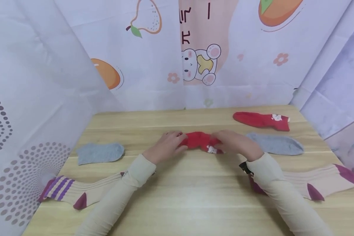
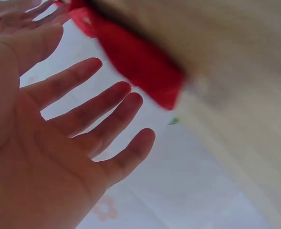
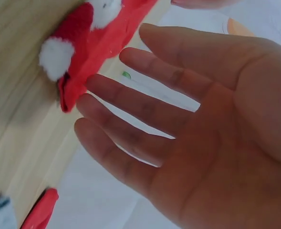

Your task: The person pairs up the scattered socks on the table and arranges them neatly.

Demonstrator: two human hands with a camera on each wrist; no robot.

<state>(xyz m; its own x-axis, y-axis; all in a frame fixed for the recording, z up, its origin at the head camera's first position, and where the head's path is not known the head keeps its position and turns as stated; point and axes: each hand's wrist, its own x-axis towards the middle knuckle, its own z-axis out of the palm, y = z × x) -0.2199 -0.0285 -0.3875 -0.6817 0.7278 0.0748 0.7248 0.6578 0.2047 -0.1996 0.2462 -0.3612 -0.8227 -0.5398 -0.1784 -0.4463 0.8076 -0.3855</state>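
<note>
At lower left and lower right of the frame, two cream socks with maroon heels, the left cream sock (image 1: 95, 193) and the right cream sock (image 1: 324, 180), lie on the wooden table (image 1: 194, 196). Mid-frame, the red sock (image 1: 196, 140) stretches left to right, dipping slightly rightward, its plain end left and its decorated end right. It looks bright red and a little rumpled, with a white animal figure and fluffy white tufts. The left hand (image 1: 168, 147) and right hand (image 1: 234, 143) sit at its ends, fingers extended and spread, gripping nothing; whether fingertips touch it, I cannot tell. Grey socks (image 1: 101, 153) flank them left and right. Beyond, at upper right, lies the second red sock (image 1: 261, 120), also lengthwise across, below a printed curtain (image 1: 153, 72).
</note>
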